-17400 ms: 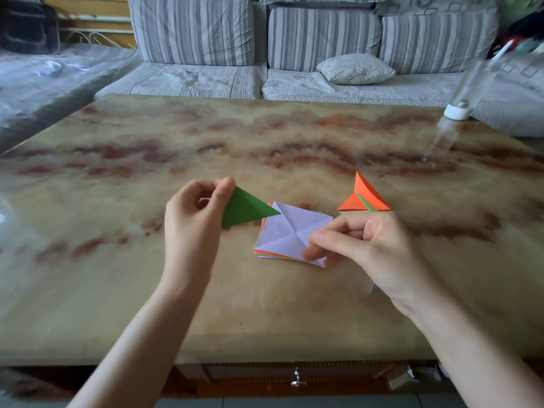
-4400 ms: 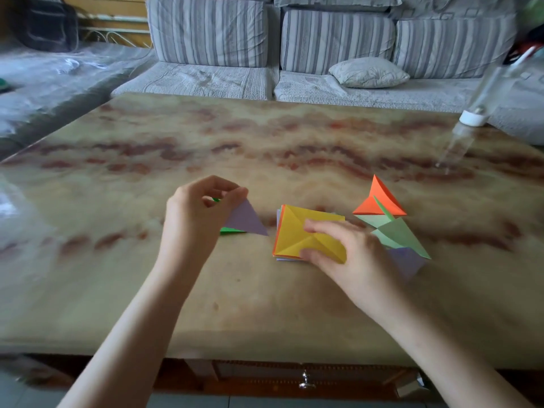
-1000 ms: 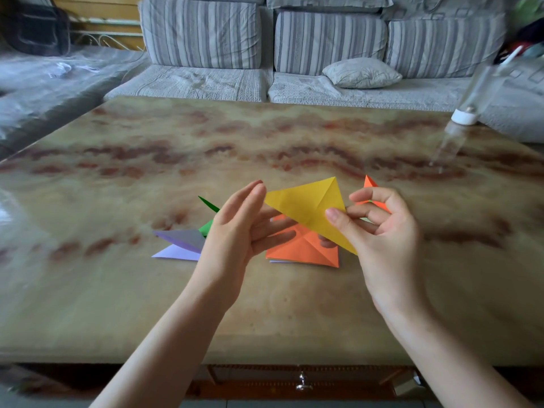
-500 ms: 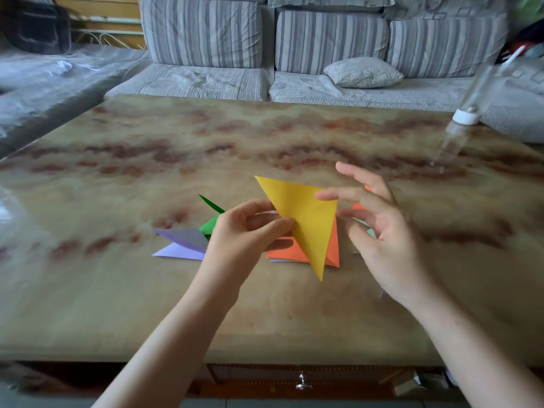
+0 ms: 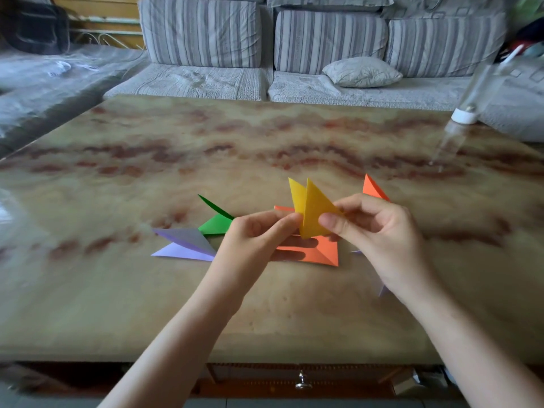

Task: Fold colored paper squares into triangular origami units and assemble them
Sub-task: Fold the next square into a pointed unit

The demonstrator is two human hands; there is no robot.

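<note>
Both hands pinch one folded yellow paper point(image 5: 313, 213) above the table point(image 5: 265, 304).

Left hand point(image 5: 253, 240): thumb and fingers closed on the paper's lower left edge. Right hand point(image 5: 376, 237): thumb and forefinger pinch its right corner, other fingers curled. The paper is held upright, two points up. Beneath it lies an orange sheet point(image 5: 321, 251), with a purple unit point(image 5: 185, 242) and a green unit point(image 5: 216, 223) to the left. Behind the right hand is an orange unit point(image 5: 372, 189).

Head-worn camera looks forward and down, close over the table point(image 5: 176, 304).
</note>
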